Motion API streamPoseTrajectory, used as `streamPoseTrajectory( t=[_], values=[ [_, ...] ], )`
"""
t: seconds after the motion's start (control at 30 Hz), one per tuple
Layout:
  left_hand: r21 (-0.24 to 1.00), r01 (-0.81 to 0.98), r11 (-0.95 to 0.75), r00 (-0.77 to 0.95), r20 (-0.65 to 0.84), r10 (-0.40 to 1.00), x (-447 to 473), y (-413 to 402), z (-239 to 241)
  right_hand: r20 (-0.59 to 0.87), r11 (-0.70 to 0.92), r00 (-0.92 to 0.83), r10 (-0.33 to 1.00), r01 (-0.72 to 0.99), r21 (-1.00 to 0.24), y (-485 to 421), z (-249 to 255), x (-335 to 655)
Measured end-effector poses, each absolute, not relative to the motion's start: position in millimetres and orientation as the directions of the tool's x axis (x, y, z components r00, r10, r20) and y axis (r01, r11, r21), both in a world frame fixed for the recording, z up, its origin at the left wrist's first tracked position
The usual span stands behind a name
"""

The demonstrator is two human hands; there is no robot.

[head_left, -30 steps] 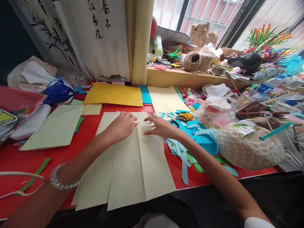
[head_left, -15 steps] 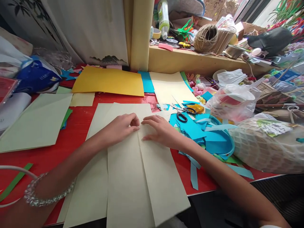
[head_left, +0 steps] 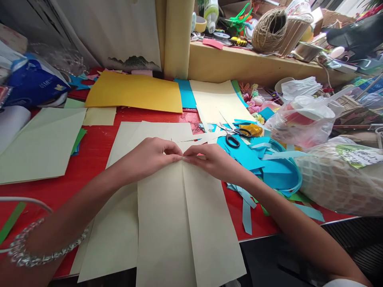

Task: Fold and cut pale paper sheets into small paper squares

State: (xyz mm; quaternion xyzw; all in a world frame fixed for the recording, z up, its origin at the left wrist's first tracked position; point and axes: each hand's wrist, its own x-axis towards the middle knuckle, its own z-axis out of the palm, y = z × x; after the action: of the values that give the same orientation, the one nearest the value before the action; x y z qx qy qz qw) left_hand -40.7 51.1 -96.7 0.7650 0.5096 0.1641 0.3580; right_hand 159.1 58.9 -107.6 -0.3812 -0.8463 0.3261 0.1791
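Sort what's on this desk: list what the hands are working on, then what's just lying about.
In hand:
left hand and right hand, fingertips meeting on the far end of the cream sheet, where its two flaps meet at the middle.

Lying about:
scissors
blue scraps
yellow sheet
green sheet
twine ball
plastic bag

Nothing could be read for certain. The blue packet [head_left: 34,81] at ten o'clock carried white lettering too blurred to make out, and the label [head_left: 360,155] on the netted bundle [head_left: 338,183] at three o'clock was illegible.
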Motion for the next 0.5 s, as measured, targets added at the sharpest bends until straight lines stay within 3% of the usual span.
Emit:
streamPoseTrajectory(
  t=[0.5],
  values=[
    [0.742,0.652,-0.156,0.378,-0.139,0.915,-40.0,51.1,-97.0,0.109,0.553,-0.642,0.759,0.548,-0.627,56.6,-104.4,160.1]
  ],
)
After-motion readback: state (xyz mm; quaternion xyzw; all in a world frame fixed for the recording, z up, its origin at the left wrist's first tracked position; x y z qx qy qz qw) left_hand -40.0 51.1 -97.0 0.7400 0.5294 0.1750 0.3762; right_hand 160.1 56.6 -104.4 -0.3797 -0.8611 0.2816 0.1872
